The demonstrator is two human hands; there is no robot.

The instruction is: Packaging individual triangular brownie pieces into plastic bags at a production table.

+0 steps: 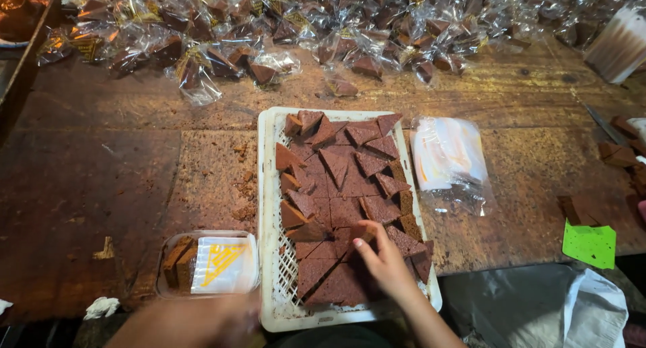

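Right hand [385,264] reaches into white slatted tray [267,206], fingertips pinching a brown cake wedge [362,232] near the tray's lower middle. Left hand [202,321] is a blur at the bottom edge, just below a small clear tub [176,239] with a few wedges and a yellow-printed wrapper [224,264]; grip state, cannot tell. Progress: a big heap of bagged pieces [269,31] lies along the table's far edge (a lot done, I'd judge), but the tray is mostly full. Stack of empty bags [447,153] just right of tray.
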